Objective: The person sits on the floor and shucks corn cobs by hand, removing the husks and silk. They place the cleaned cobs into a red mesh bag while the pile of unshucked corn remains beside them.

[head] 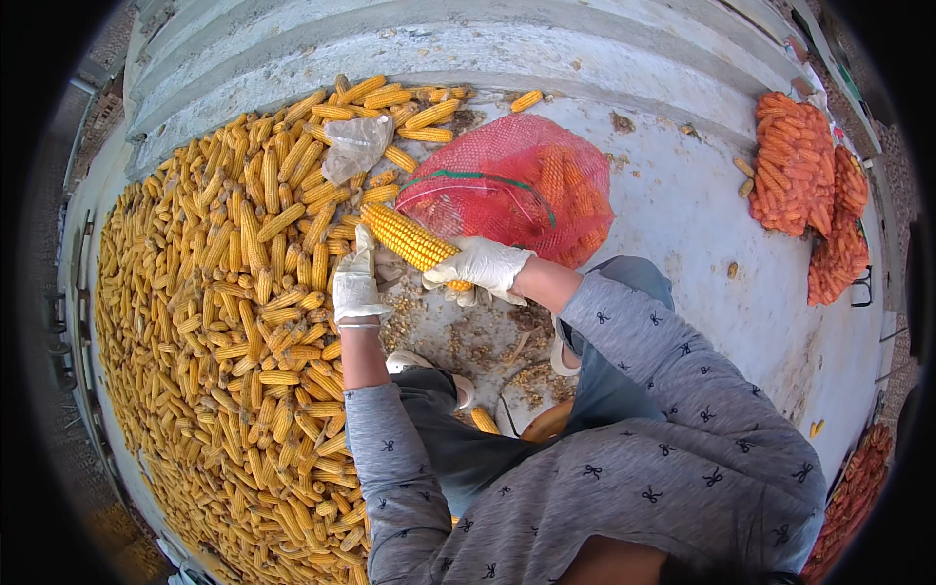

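A large yellow corn cob [409, 238] lies in the grasp of my right hand [488, 268], which wears a white glove. The cob slants up to the left, its far end over the edge of a corn pile [248, 322]. My left hand [356, 285], also gloved, is beside the pile, just below that far end. Its fingers point away from me, and their grip is partly hidden. Just beyond my right hand is a red mesh bag [475, 201] with a green cord along its mouth; cobs show through its right side.
Concrete steps [453, 55] rise beyond the pile. A crumpled clear plastic bag [358, 146] rests on the cobs. Filled mesh sacks [793, 164] stand at the right, with another sack [852, 497] at lower right. Loose kernels [468, 351] litter the floor by my feet.
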Demonstrator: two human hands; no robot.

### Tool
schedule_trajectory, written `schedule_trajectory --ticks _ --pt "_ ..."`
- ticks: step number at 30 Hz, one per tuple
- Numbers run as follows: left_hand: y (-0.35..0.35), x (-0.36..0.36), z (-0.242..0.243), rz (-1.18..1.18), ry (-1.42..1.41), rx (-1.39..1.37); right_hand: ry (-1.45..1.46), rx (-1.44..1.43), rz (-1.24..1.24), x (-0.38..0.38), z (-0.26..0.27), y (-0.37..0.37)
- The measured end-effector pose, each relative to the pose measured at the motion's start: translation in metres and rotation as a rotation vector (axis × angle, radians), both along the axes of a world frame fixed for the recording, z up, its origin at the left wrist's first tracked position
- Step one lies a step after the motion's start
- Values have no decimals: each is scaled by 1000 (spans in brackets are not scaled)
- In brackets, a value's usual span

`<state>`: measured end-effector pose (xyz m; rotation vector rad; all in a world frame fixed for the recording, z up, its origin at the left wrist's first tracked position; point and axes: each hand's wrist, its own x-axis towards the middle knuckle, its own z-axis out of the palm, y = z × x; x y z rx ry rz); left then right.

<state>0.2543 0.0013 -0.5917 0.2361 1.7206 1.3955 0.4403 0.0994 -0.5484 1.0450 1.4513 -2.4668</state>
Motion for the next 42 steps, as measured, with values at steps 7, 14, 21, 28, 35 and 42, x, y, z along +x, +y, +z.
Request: schedule_trajectory --ticks 7,14,21,28,35,42 --pt "43 10 -64 161 -531 412 63 157 -86 77 42 71" --pt "68 32 -158 281 -313 -180 -713 785 270 118 39 101" --pt "106 77 -120 -95 -512 175 -832 924 549 118 -11 95" --pt "85 89 -30 -164 -798 495 -1117 953 424 156 0 124" --pt "56 112 -6 -294 -737 630 -867 836 274 144 57 101" --pt "35 121 6 -447 -683 671 -599 652 331 90 20 81"
